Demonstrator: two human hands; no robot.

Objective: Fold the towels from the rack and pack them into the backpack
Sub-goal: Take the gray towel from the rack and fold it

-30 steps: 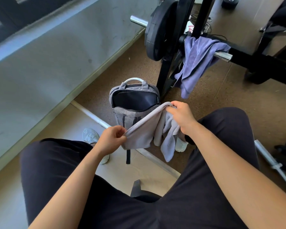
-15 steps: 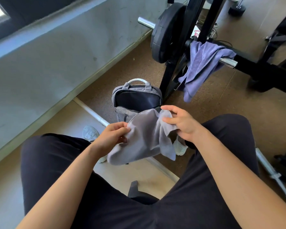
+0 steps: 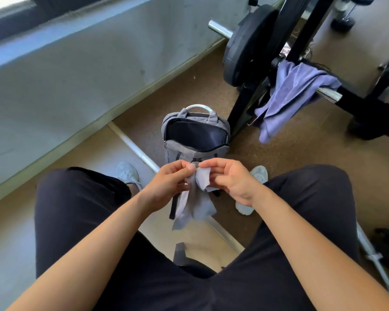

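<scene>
A small grey towel hangs doubled between my knees, its top corners pinched together. My left hand and my right hand meet at those corners, fingertips almost touching, both gripping the cloth. Just beyond them a grey backpack stands upright on the floor with its top zipped open and its dark inside showing. A purple towel is draped over the chrome bar of the black weight rack at the upper right.
I sit with black-trousered legs apart, white shoes on the floor. A black weight plate hangs on the bar near the backpack. A grey wall runs along the left. A metal bar lies on the floor.
My hands have come together, bringing the grey towel's two ends to meet, so it now hangs folded and narrow instead of spread between them.
</scene>
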